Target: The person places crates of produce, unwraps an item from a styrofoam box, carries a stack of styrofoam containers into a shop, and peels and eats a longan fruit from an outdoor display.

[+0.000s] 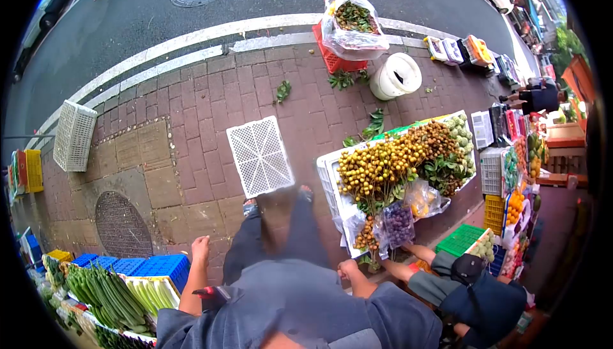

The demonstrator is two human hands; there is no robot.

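Observation:
I stand on a brick pavement in a grey shirt and dark trousers. My left hand (200, 249) hangs by my hip with its fingers curled and nothing in it, above blue crates (150, 265). My right hand (348, 271) sits low at my side, close to the near edge of a white fruit table (327, 169) heaped with yellow-brown fruit bunches (383, 164). Its grip is hidden. A bag of dark grapes (399, 221) lies just beyond that hand. Another person's forearm (408, 267) reaches in from the right.
A white perforated tray (258, 156) lies flat ahead of my feet. A white bucket (396, 75) and a red crate with a bagged load (345, 36) stand by the kerb. Green vegetables (105, 291) and a manhole cover (120, 224) are at my left.

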